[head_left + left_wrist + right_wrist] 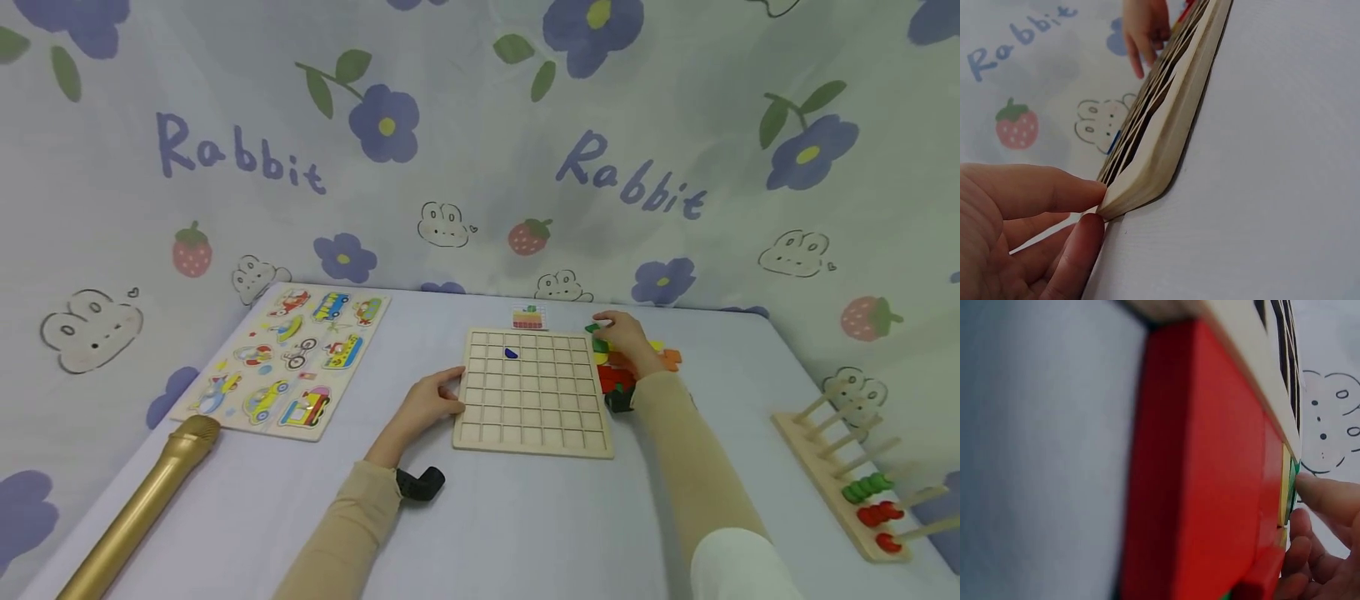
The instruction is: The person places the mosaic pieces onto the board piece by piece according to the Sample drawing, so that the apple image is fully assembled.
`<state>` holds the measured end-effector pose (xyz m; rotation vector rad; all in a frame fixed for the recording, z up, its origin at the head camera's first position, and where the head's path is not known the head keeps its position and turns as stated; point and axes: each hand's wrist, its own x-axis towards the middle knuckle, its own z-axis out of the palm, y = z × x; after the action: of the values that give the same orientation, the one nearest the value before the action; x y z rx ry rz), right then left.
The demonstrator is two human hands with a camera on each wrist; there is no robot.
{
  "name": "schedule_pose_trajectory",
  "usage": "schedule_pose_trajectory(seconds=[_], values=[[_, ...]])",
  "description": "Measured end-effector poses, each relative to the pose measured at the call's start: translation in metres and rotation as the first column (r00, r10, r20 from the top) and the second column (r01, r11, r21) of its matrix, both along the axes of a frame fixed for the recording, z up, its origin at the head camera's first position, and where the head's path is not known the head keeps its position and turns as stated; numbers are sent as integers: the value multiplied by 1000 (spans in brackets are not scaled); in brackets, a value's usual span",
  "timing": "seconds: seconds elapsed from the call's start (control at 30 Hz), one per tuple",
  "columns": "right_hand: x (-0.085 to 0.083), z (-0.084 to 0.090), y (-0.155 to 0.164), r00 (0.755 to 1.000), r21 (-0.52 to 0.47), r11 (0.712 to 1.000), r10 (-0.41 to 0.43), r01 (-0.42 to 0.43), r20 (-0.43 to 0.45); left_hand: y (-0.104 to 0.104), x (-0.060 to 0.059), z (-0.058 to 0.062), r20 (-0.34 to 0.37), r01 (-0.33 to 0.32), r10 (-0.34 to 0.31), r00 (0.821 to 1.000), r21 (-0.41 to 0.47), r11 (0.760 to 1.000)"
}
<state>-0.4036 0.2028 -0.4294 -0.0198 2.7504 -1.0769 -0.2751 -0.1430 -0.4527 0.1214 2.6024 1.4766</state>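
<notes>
A square wooden grid board (pixel 534 403) lies on the table with a small dark blue piece (pixel 512 353) in one of its upper cells. My left hand (pixel 427 406) holds the board at its left side; in the left wrist view a finger and thumb meet at the board's rounded corner. Beyond the board's upper right corner, my right hand (pixel 624 335) pinches a small green piece (pixel 593 328) among coloured wooden pieces. Red pieces (pixel 1222 469) fill the front of the right wrist view, beside the board's edge. Part of the pile is hidden under the right hand and forearm.
A picture card (pixel 528 316) lies behind the board. Orange pieces (pixel 670 358) lie right of the right hand. To the left are a vehicle puzzle board (pixel 300 379) and a gold microphone (pixel 142 504). A wooden bead rack (pixel 836 483) stands at the right edge.
</notes>
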Motion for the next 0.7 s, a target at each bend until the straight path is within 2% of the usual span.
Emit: schedule_pose_trajectory(seconds=[0.13,0.2,0.37,0.47,0.6,0.7], values=[[0,-2,1,999,70,997,33,-33,0,1,0,1,9,-1,1,1000,-6,1000],[0,-2,2,998,100,994,52,-49,-34,2,0,2,13,-2,2,1000,-7,1000],[2,0,4,993,90,995,51,-41,-110,3,-1,3,2,10,-10,1000,4,1000],[3,1,3,994,55,998,33,-27,-103,3,-1,2,-1,13,-13,1000,7,1000],[5,9,-10,1000,-145,989,14,-16,-14,2,1,3,1,16,-16,1000,5,1000],[7,16,-29,997,-362,932,20,11,81,1,1,3,0,15,-15,1000,-2,1000]])
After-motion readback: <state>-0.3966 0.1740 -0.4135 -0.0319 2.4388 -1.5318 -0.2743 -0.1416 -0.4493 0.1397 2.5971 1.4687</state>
